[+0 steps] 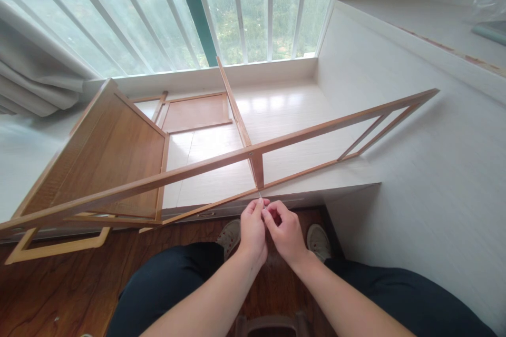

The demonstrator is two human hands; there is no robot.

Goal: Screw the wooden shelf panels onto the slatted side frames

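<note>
A long wooden frame [197, 168] lies across a white window platform [284, 116], partly assembled into a shelf unit with a brown panel [114, 152] at its left end. Just below the frame's short upright post [258, 168], my left hand [253, 229] and my right hand [285, 231] meet, fingertips pinched together. A tiny pale thing, perhaps a screw [260, 198], shows between the fingertips of both hands right under the post's lower end. It is too small to identify surely.
Another wooden rail [233, 102] runs back toward the barred window [237, 10]. A flat brown panel [195, 112] lies on the platform. White walls rise on the right, a curtain [31, 79] hangs left. My dark-trousered legs and shoes stand on the wood floor [59, 289].
</note>
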